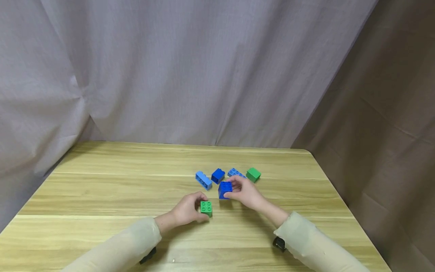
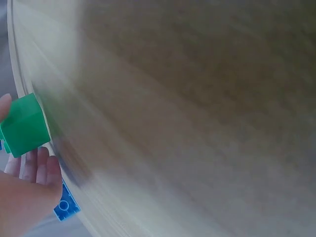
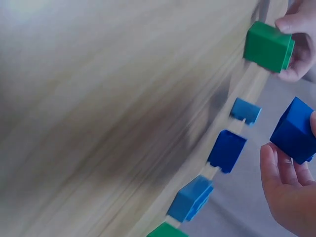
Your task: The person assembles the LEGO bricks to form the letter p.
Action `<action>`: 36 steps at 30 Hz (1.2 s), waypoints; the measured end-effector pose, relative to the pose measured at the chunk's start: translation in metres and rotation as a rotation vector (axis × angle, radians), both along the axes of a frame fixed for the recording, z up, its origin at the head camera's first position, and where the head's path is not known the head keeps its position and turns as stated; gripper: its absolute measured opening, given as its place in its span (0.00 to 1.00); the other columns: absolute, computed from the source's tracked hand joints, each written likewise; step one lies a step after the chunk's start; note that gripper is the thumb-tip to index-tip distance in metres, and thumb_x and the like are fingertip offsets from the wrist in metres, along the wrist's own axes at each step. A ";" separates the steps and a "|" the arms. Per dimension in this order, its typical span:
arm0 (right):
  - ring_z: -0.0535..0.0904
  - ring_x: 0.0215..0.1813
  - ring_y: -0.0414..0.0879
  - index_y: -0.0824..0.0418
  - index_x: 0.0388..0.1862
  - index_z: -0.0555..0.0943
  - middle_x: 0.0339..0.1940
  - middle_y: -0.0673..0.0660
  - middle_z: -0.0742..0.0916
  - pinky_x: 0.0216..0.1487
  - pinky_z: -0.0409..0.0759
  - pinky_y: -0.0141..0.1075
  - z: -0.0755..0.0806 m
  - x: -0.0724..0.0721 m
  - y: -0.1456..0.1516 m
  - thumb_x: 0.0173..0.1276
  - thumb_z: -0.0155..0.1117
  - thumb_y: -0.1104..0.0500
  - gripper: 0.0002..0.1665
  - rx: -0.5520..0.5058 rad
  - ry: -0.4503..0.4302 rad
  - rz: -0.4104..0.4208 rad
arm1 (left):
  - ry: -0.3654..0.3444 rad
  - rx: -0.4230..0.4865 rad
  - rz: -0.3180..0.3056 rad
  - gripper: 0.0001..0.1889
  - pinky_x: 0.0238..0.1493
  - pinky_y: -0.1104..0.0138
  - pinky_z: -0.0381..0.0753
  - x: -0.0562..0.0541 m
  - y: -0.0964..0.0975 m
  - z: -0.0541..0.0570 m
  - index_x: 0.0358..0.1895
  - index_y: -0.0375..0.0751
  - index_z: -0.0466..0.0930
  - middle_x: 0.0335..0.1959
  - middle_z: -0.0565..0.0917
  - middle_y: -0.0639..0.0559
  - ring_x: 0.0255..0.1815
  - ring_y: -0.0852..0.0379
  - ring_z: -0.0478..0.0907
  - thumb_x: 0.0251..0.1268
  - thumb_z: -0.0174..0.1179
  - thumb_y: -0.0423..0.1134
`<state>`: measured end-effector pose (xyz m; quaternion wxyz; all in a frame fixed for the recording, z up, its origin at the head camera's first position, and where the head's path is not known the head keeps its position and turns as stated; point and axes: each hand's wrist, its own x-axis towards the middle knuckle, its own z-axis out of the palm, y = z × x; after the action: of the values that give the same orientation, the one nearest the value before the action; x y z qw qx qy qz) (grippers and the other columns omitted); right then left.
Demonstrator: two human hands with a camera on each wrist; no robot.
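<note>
Near the middle of the table my left hand (image 1: 186,209) holds a green toy building brick (image 1: 206,209) between thumb and fingers, its studs facing up. The same green brick (image 2: 24,126) appears at the left edge of the left wrist view. My right hand (image 1: 248,194) pinches a dark blue building brick (image 1: 224,190) by its side, lifted over the table. In the right wrist view this blue brick (image 3: 294,131) shows its smooth faces, with fingers beneath it. The two held bricks are close together but apart.
Behind the hands lie a light blue brick (image 1: 203,180) on its side, a dark blue brick (image 1: 218,176), another light blue brick (image 1: 236,172) partly behind my right hand, and a green brick (image 1: 253,174). A grey curtain (image 1: 204,75) hangs beyond the wooden table (image 1: 119,189).
</note>
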<state>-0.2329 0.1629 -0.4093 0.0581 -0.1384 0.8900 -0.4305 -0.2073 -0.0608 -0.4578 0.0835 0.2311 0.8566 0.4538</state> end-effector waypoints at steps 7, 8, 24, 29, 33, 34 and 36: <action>0.81 0.42 0.47 0.66 0.46 0.76 0.41 0.61 0.84 0.46 0.83 0.37 0.006 0.009 -0.014 0.55 0.71 0.60 0.21 -0.046 -0.011 0.069 | 0.015 -0.003 0.014 0.16 0.36 0.73 0.76 0.000 0.001 0.001 0.39 0.38 0.77 0.33 0.81 0.53 0.34 0.61 0.73 0.45 0.71 0.33; 0.81 0.41 0.47 0.66 0.46 0.76 0.40 0.61 0.84 0.46 0.83 0.36 0.007 0.010 -0.016 0.55 0.71 0.61 0.21 -0.054 -0.013 0.073 | 0.016 0.000 0.014 0.16 0.35 0.74 0.76 0.000 0.001 0.002 0.38 0.39 0.77 0.32 0.81 0.53 0.33 0.61 0.73 0.45 0.71 0.33; 0.79 0.40 0.44 0.62 0.44 0.77 0.38 0.57 0.84 0.44 0.82 0.35 -0.001 0.020 -0.038 0.56 0.71 0.61 0.18 -0.044 0.004 0.161 | 0.061 -0.001 -0.012 0.17 0.40 0.71 0.78 -0.001 -0.001 0.000 0.40 0.38 0.78 0.35 0.83 0.51 0.36 0.60 0.76 0.46 0.72 0.35; 0.79 0.39 0.43 0.62 0.43 0.77 0.36 0.57 0.84 0.44 0.82 0.36 -0.006 0.021 -0.041 0.56 0.70 0.61 0.17 -0.031 0.006 0.171 | 0.058 -0.002 -0.018 0.16 0.40 0.70 0.79 -0.001 -0.001 0.000 0.40 0.38 0.77 0.35 0.82 0.51 0.36 0.60 0.75 0.46 0.71 0.35; 0.79 0.38 0.43 0.62 0.43 0.77 0.36 0.57 0.84 0.43 0.82 0.33 -0.009 0.020 -0.042 0.56 0.71 0.61 0.17 -0.022 -0.001 0.172 | 0.061 0.007 -0.014 0.17 0.39 0.70 0.79 -0.001 -0.001 -0.001 0.40 0.37 0.77 0.35 0.82 0.50 0.36 0.59 0.76 0.45 0.71 0.34; 0.79 0.39 0.43 0.63 0.43 0.77 0.36 0.57 0.84 0.43 0.82 0.33 -0.010 0.020 -0.042 0.56 0.71 0.61 0.17 -0.021 -0.001 0.173 | 0.064 0.008 -0.014 0.17 0.39 0.70 0.79 -0.002 -0.001 -0.001 0.40 0.36 0.77 0.35 0.82 0.50 0.36 0.59 0.75 0.45 0.72 0.34; 0.79 0.39 0.43 0.63 0.43 0.77 0.36 0.57 0.84 0.42 0.82 0.34 -0.010 0.020 -0.042 0.56 0.71 0.61 0.18 -0.020 0.004 0.179 | 0.066 0.009 -0.015 0.18 0.37 0.70 0.78 -0.002 -0.001 -0.002 0.40 0.36 0.77 0.34 0.82 0.50 0.35 0.58 0.75 0.45 0.72 0.34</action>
<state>-0.2126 0.1213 -0.4194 0.0930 -0.2189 0.8699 -0.4321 -0.2089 -0.0619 -0.4594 0.0578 0.2528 0.8550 0.4491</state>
